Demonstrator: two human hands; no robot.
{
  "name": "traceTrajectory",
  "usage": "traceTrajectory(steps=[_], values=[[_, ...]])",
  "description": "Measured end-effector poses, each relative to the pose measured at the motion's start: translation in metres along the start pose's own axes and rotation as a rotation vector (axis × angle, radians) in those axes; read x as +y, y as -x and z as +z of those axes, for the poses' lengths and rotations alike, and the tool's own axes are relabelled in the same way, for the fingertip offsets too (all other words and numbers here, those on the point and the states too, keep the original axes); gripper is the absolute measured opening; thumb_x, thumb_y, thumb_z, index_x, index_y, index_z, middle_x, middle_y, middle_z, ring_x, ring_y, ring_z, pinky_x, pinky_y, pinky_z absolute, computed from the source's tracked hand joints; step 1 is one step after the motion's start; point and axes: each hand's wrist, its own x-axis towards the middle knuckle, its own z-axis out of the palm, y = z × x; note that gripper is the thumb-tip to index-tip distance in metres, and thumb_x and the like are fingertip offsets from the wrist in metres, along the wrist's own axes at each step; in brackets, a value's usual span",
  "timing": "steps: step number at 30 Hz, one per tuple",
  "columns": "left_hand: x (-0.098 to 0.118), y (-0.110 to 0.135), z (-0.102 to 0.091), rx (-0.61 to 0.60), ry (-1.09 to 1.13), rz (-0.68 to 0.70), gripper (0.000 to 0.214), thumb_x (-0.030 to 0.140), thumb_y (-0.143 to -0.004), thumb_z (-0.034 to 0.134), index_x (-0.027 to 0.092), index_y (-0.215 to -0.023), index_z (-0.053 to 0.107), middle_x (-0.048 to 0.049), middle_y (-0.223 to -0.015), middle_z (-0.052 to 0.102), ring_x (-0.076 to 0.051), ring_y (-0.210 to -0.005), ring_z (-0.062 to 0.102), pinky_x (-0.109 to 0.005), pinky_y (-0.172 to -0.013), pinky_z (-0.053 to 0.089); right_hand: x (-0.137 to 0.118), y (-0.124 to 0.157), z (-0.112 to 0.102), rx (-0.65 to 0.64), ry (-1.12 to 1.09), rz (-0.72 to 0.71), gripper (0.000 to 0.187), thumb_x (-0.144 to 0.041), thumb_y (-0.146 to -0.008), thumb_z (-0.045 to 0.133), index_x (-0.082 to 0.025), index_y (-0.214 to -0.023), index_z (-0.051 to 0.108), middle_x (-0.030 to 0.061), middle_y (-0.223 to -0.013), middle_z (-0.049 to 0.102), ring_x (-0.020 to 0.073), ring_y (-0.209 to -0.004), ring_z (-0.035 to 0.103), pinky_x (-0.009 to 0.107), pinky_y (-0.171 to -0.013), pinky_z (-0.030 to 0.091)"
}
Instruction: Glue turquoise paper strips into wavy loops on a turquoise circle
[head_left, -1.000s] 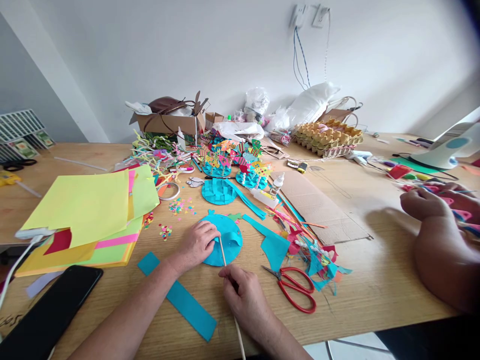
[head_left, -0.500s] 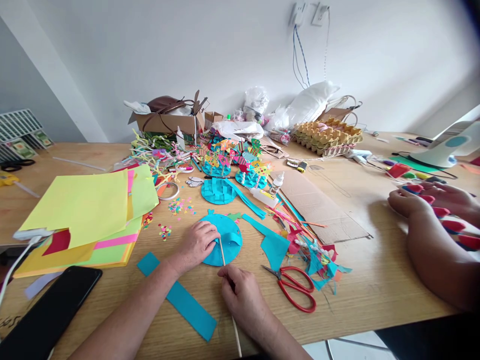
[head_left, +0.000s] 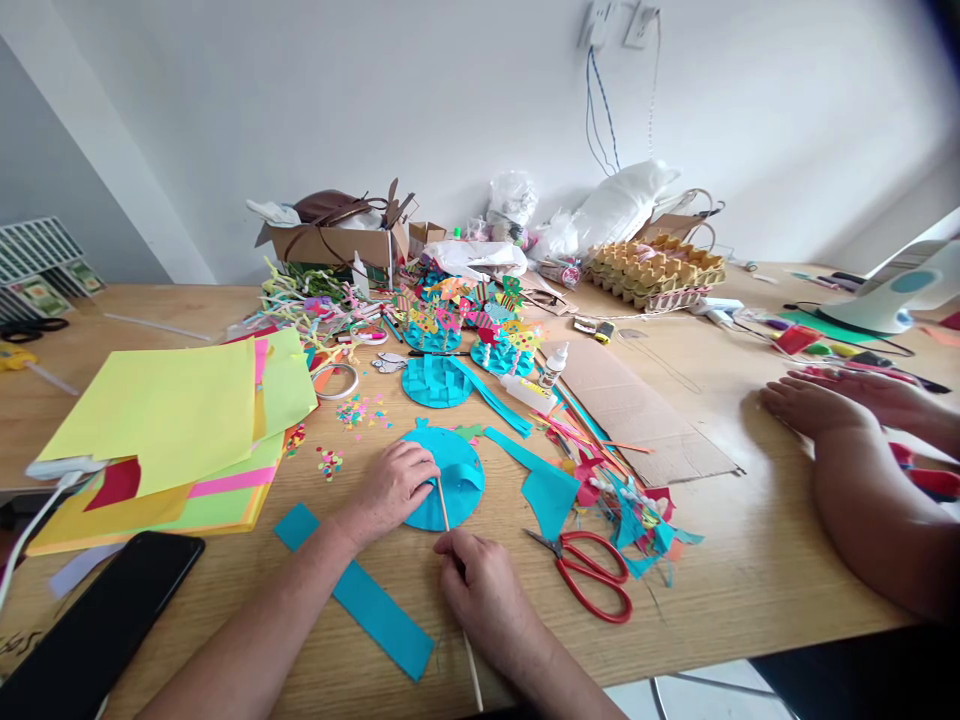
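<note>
Some of the blue circle hides under our left hand, grip unclear; our right hand pinches the stick.

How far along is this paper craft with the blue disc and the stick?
Done, it seems: decorated discs and a strip-covered disc stand farther back. In hand: the left hand rests on a blue disc, the right hand holds a wooden stick against a curled strip on it. Probably left: this disc bears no coloured ornaments, and a blue strip and red scissors lie beside it.
</note>
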Motion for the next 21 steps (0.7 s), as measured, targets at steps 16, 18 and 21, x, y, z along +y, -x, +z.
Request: traceTrajectory(steps=[16, 18, 21], values=[[0.008, -0.002, -0.008, 0.047, 0.089, -0.052, 0.028, 0.02, -0.075, 0.058, 0.019, -0.103, 0.054, -0.0058, -0.103, 0.059, -0.021, -0.101, 0.049, -0.042, -0.095, 0.037, -0.004, 0.015, -0.019, 0.12, -0.012, -0.094, 0.024, -0.008, -0.073, 0.039, -0.016, -0.082, 0.061, 0.0038, -0.067, 0.066, 0.0137, -0.058, 0.06, 0.021, -0.055, 0.039], [0.011, -0.005, -0.01, 0.041, 0.084, -0.048, 0.029, 0.02, -0.075, 0.059, 0.019, -0.103, 0.053, -0.0057, -0.104, 0.059, -0.021, -0.102, 0.049, -0.042, -0.096, 0.036, -0.001, 0.019, -0.023, 0.15, -0.013, -0.09, 0.023, -0.009, -0.074, 0.039, -0.016, -0.081, 0.06, 0.003, -0.064, 0.064, 0.013, -0.055, 0.058, 0.021, -0.053, 0.037], [0.015, -0.012, -0.011, -0.019, 0.037, -0.015, 0.031, 0.019, -0.074, 0.061, 0.02, -0.103, 0.052, -0.0045, -0.104, 0.059, -0.022, -0.103, 0.049, -0.042, -0.096, 0.035, 0.005, 0.021, -0.026, 0.164, -0.02, -0.062, 0.022, -0.01, -0.075, 0.039, -0.016, -0.08, 0.059, 0.0021, -0.062, 0.063, 0.0129, -0.054, 0.057, 0.021, -0.051, 0.036]])
